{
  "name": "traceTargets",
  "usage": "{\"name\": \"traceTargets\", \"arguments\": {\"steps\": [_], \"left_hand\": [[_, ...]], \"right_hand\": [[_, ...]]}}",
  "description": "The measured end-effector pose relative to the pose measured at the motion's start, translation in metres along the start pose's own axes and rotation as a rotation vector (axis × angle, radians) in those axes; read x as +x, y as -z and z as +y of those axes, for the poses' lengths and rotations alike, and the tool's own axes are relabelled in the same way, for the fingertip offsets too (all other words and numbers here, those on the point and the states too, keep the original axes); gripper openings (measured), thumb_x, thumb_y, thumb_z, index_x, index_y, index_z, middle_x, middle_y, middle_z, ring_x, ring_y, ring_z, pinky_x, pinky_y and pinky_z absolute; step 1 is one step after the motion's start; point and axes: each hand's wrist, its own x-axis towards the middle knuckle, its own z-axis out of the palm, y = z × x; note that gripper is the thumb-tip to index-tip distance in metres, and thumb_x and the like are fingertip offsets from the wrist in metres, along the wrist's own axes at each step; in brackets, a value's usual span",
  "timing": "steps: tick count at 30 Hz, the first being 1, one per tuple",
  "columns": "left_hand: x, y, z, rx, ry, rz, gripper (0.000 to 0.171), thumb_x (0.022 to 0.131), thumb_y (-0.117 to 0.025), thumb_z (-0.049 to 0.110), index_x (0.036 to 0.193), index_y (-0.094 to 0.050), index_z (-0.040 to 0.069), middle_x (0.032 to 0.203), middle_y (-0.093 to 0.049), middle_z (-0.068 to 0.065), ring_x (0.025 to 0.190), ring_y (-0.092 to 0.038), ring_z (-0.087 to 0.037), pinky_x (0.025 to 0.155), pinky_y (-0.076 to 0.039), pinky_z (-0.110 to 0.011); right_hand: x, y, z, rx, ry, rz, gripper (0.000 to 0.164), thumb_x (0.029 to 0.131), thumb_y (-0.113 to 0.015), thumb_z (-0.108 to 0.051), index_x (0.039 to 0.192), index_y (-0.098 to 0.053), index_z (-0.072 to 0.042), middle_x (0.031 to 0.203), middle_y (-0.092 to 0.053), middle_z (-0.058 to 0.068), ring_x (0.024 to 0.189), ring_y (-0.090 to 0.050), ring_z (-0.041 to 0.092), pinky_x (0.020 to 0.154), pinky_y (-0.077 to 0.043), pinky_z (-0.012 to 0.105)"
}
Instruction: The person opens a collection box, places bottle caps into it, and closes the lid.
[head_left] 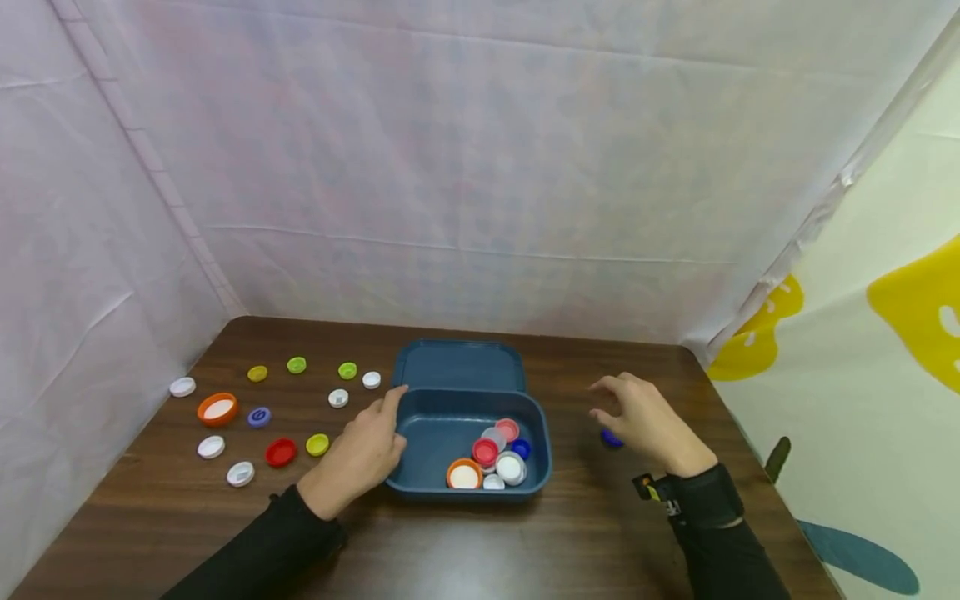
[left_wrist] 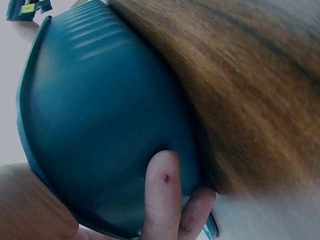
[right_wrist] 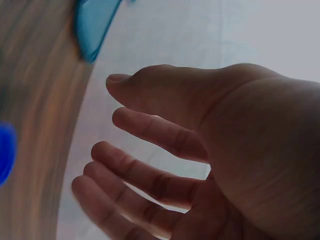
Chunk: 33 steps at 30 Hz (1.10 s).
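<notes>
A dark blue box (head_left: pixel 468 493) stands at the middle of the table with several bottle caps in it, among them a red cap (head_left: pixel 485 452), an orange-rimmed cap (head_left: pixel 464 474) and a white cap (head_left: pixel 511 468). My left hand (head_left: pixel 360 454) holds the box's left side, its index finger along the rim. In the left wrist view, fingertips (left_wrist: pixel 164 180) rest on the box's outer wall. To the right of the box, my right hand (head_left: pixel 645 421) hovers with loosely bent fingers and nothing between them. A blue cap (head_left: pixel 612 438) lies under it, partly hidden.
Left of the box, several loose caps lie spread over the wooden table (head_left: pixel 450 550), including an orange one (head_left: pixel 217 409), a red one (head_left: pixel 281 452) and a yellow one (head_left: pixel 317 444). A blue lid (head_left: pixel 459 365) lies behind the box. White sheeting (head_left: pixel 480 167) hangs behind the table.
</notes>
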Motion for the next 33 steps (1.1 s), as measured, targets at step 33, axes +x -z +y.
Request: {"name": "traceTargets", "arguments": {"steps": [33], "left_hand": [[0.001, 0.0, 0.0, -0.007, -0.001, 0.0, 0.074, 0.104, -0.065, -0.002, 0.174, -0.042, -0.001, 0.141, -0.071, -0.03, 0.074, -0.063, -0.023, 0.063, -0.053, -0.031]], "right_hand": [[0.004, -0.029, 0.03, -0.016, 0.098, -0.054, 0.021, 0.091, -0.094, 0.0, 0.11, -0.085, -0.003, 0.104, -0.082, 0.011, 0.097, -0.079, 0.028, 0.083, -0.068, 0.047]]}}
